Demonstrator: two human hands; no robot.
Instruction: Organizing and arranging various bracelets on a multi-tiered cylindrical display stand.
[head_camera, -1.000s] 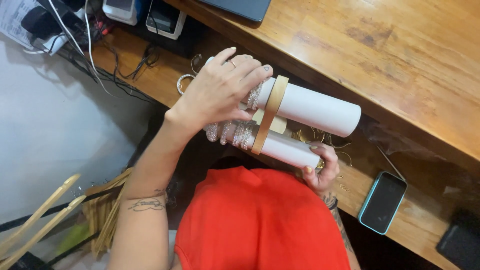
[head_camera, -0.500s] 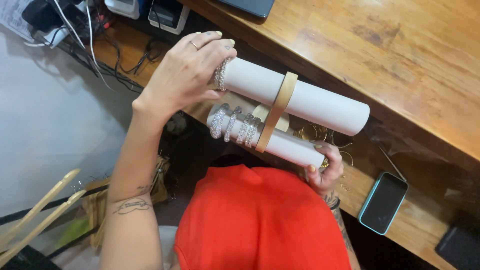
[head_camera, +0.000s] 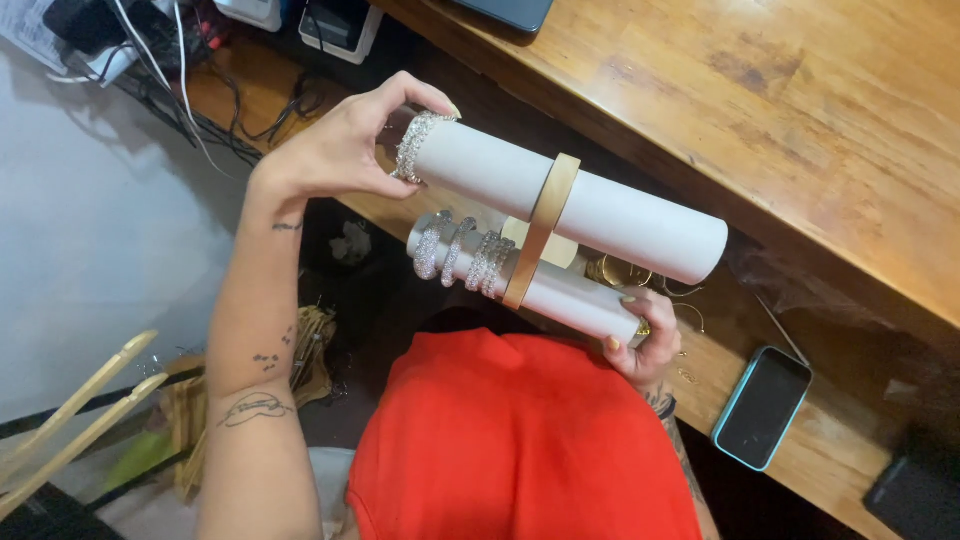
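A display stand of two white rolls, the upper roll (head_camera: 600, 205) and the lower roll (head_camera: 570, 295), joined by a tan wooden band (head_camera: 545, 225), is held above the lap, near the edge of the wooden surface (head_camera: 760, 110). A sparkling bracelet (head_camera: 413, 147) is pinched around the left end of the upper roll by the left hand (head_camera: 345, 145). Four similar bracelets (head_camera: 462, 257) are seen on the lower roll, whose right end is gripped by the right hand (head_camera: 648, 345). A phone in a blue case (head_camera: 762, 407) lies to the right on a lower ledge; gold bangles (head_camera: 620, 272) are partly hidden behind the rolls. Cables (head_camera: 190, 70) trail at far left.
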